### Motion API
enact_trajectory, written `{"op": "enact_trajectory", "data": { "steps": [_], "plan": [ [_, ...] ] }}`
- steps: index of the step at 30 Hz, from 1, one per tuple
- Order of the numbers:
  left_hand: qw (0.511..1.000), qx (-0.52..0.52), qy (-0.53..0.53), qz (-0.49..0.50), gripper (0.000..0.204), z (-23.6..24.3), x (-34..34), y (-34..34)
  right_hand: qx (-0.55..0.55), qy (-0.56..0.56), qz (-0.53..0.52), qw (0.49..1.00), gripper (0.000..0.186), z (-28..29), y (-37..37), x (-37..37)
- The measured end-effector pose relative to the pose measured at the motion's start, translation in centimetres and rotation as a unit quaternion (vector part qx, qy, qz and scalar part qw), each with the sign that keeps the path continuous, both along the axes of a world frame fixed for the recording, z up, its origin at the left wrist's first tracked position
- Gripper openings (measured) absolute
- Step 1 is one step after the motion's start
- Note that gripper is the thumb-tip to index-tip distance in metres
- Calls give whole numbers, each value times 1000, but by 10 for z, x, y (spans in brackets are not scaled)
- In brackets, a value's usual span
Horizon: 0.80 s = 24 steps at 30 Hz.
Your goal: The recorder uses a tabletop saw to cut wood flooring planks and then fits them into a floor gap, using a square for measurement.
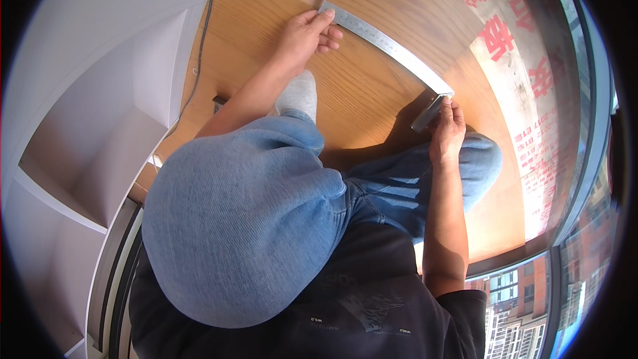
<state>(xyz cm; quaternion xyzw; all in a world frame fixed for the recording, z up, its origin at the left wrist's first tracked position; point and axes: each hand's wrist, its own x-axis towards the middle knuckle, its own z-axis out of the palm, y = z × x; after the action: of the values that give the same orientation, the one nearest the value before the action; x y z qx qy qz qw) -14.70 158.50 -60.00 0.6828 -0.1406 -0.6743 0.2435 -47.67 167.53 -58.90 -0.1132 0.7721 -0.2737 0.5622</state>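
A metal try square (pixel 391 47) lies across the wood-grain boards in front of me, its long marked blade slanting from upper left to lower right. My left hand (pixel 307 34) pinches the blade's far left end between thumb and forefinger, with the other fingers loosely curled. At the right end, the fingers of my right hand (pixel 447 134) close on the square's corner, beside its short, thicker stock (pixel 426 113). That stock points back toward me, and part of it is in shadow.
A pale open shelf unit (pixel 80 139) stands on the left, with a black cable (pixel 202 46) running beside it. A small dark object (pixel 219 102) lies by my left forearm. Pale sheeting with red print (pixel 525 86) borders the boards on the right, below a window (pixel 585 179).
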Motion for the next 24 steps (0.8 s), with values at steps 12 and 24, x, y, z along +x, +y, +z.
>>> {"op": "enact_trajectory", "data": {
  "steps": [12, 24],
  "plan": [
    [999, -21, 29, 3, 27, 2, 5, 1, 26, 37, 14, 999, 25, 3, -8, 6],
    [975, -182, -121, 43, 42, -10, -5, 8, 17, 81, 32, 996, 28, 2, -8, 9]
  ]
}}
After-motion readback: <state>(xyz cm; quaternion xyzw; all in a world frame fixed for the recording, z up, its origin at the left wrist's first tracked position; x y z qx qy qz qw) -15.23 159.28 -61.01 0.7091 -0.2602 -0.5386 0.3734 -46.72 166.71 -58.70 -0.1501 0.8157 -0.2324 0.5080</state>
